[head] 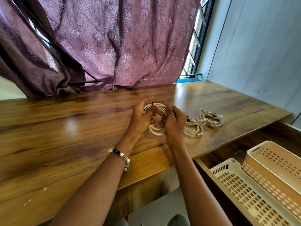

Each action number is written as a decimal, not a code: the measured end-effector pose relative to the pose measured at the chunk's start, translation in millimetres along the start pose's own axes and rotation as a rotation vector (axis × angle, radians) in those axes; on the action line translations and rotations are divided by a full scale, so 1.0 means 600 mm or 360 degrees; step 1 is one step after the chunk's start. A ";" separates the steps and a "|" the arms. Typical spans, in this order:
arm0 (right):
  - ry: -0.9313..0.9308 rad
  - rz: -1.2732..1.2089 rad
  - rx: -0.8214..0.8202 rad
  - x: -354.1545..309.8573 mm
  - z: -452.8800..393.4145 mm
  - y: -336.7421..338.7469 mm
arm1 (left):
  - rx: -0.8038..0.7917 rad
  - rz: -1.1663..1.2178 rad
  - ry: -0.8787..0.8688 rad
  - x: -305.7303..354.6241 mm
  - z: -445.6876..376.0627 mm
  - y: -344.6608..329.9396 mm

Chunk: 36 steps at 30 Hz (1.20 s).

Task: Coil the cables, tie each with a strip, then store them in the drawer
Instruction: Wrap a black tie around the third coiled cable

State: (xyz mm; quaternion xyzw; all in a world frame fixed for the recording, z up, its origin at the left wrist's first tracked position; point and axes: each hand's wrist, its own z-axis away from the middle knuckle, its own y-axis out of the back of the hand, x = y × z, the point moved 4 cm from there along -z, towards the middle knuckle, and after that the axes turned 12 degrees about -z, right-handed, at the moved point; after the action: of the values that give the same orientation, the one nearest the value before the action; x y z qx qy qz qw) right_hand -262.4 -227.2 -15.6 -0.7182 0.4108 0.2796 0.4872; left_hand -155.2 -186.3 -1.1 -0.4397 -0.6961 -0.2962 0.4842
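Two hands clamped on one coil of pale cream round cable (156,119), held just above the glossy brown wooden tabletop (65,128) near its middle — left hand (141,119) gripping the coil's left side, thumb pressed across the top loops; right hand (173,122), silver ring on one finger, curled round the right side. Small black strip (152,103) poking up at the coil's top. Just right, loose on the wood, tangled cream braided cable (203,122). Further right and lower — open wooden drawer (228,152) holding perforated cream plastic baskets (254,190). Behind, purple patterned curtain (114,46).
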 end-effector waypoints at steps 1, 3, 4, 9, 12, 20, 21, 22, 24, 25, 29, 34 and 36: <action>0.0019 0.0012 -0.0065 -0.005 0.004 0.000 | -0.0016 -0.0024 -0.0009 0.000 0.000 0.002; 0.0021 0.0040 -0.0189 -0.010 0.011 0.003 | -0.0058 -0.0129 -0.0050 -0.002 -0.002 0.005; 0.0009 0.0057 -0.0240 -0.015 0.013 0.004 | -0.0078 -0.0194 -0.0060 -0.005 -0.004 0.007; -0.0107 0.0321 -0.0415 -0.047 -0.005 0.002 | -0.0180 -0.0340 -0.0089 -0.010 -0.003 0.008; -0.0195 0.0399 -0.0462 -0.061 -0.023 -0.005 | -0.0245 -0.0433 -0.0185 -0.011 0.002 0.000; -0.0488 0.0144 -0.0311 -0.062 -0.027 -0.003 | -0.0287 -0.0555 -0.0251 -0.012 0.005 0.000; -0.0506 0.0106 -0.0279 -0.062 -0.026 -0.002 | -0.0295 -0.0552 -0.0245 -0.011 0.004 -0.001; -0.0516 0.0074 -0.0248 -0.062 -0.025 -0.002 | -0.0304 -0.0538 -0.0233 -0.010 0.004 -0.002; -0.0534 -0.0002 -0.0183 -0.062 -0.023 0.000 | -0.0317 -0.0491 -0.0182 -0.007 0.003 -0.003; -0.0549 -0.0053 -0.0155 -0.060 -0.022 0.000 | -0.0320 -0.0472 -0.0156 -0.006 0.004 -0.003; -0.0593 -0.0147 -0.0112 -0.055 -0.020 0.000 | -0.0358 -0.0434 -0.0162 -0.003 0.006 -0.003; -0.0721 -0.0342 -0.0028 -0.057 -0.021 0.006 | -0.0399 -0.0460 -0.0163 0.004 0.011 -0.003; -0.0762 -0.0358 -0.0021 -0.058 -0.024 0.010 | -0.0389 -0.0480 -0.0148 0.007 0.013 -0.003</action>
State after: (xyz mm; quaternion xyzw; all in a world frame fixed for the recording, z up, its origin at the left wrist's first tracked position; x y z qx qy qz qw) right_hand -285.0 -230.5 14.5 -0.6758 0.1995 0.3883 0.5939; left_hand -160.7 -179.5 0.4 -0.3990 -0.7346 -0.4270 0.3447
